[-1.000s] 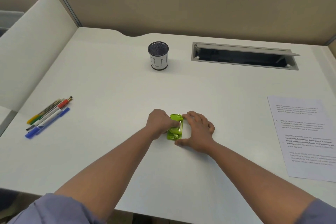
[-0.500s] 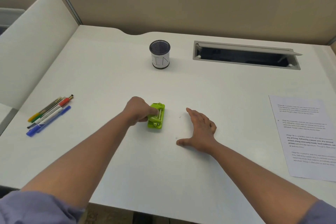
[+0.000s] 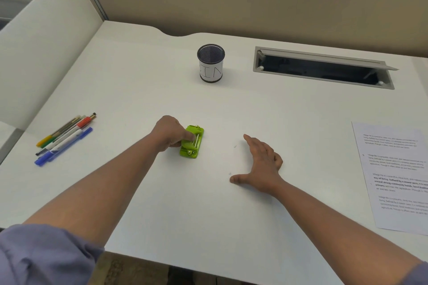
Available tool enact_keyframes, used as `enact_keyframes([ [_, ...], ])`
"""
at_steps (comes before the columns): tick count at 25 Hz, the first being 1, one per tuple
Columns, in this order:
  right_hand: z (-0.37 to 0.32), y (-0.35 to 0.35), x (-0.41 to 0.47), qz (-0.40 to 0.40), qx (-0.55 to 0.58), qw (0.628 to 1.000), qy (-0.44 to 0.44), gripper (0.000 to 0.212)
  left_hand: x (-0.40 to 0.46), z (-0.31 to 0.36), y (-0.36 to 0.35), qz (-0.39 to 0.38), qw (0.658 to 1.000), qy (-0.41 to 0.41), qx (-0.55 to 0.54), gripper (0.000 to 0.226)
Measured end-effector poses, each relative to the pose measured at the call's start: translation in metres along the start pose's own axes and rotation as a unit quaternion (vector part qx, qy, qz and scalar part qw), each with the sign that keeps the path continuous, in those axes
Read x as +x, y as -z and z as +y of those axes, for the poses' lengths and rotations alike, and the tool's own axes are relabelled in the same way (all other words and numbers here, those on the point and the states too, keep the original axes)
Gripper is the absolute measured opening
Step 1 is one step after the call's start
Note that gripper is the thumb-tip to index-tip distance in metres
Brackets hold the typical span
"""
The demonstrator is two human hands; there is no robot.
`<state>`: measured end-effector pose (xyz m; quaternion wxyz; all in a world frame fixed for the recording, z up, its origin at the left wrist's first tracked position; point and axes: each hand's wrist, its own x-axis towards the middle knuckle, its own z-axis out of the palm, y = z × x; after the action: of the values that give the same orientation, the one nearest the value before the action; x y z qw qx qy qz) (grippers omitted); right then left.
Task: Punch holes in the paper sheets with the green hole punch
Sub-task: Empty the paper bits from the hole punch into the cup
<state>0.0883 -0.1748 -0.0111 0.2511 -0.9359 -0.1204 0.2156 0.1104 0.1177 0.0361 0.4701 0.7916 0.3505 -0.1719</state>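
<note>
Item: green hole punch [image 3: 191, 141], lying on the white bench [image 3: 143, 90] slightly left of centre, long axis running away from you, metal pins up. Your left hand [image 3: 170, 133] holds it, grip closed around its left side with the thumb laid over the top. Item: your right hand [image 3: 260, 164], fingers straight and spread, palm resting on the bare bench well apart from the punch, holding nothing. Item: paper sheets [image 3: 393, 176], printed, at the right edge of the bench, far from both hands and not yet touched. Item: mesh pen cup [image 3: 211, 62] marked "IN", standing upright towards the back; cable hatch [image 3: 323, 67] open beside it; a bundle of pens [image 3: 63, 140] at the left. Handling note: the step in hand looks to be parking the punch clear so the paper can be fetched. Keep the punch flat and settle it with its slot facing the side the sheets will come from; then send your right hand to the sheets, square their edges together, and slide them fully into the slot before pressing. Variance from the frame one second back: both hands were then together on the punch nearer the centre; since then your left hand has carried it leftward and your right hand has let go. Half a second back the layout already matches this one.
</note>
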Motion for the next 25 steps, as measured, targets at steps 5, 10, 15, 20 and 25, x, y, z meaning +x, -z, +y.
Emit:
enact_keyframes([
  [5,0.001,0.0,0.0,0.005,-0.006,1.0,0.007,0.126,0.0,-0.001,-0.002,0.004,1.0,-0.003,0.0,0.046],
  [10,0.005,0.002,-0.002,0.019,0.025,0.999,0.028,0.098,0.005,-0.006,0.004,0.001,1.0,-0.021,-0.005,0.048],
  [15,0.001,0.0,-0.004,-0.011,0.035,0.996,0.079,0.034,0.016,-0.031,0.005,0.207,0.965,-0.156,-0.032,0.022],
  [20,-0.014,0.0,0.0,-0.057,0.012,0.993,0.106,0.008,0.038,-0.052,-0.004,0.189,0.944,-0.248,0.104,0.023],
  [25,-0.017,0.001,0.001,-0.058,-0.026,0.988,0.141,0.01,0.042,-0.066,-0.013,0.231,0.907,-0.313,0.16,0.022],
])
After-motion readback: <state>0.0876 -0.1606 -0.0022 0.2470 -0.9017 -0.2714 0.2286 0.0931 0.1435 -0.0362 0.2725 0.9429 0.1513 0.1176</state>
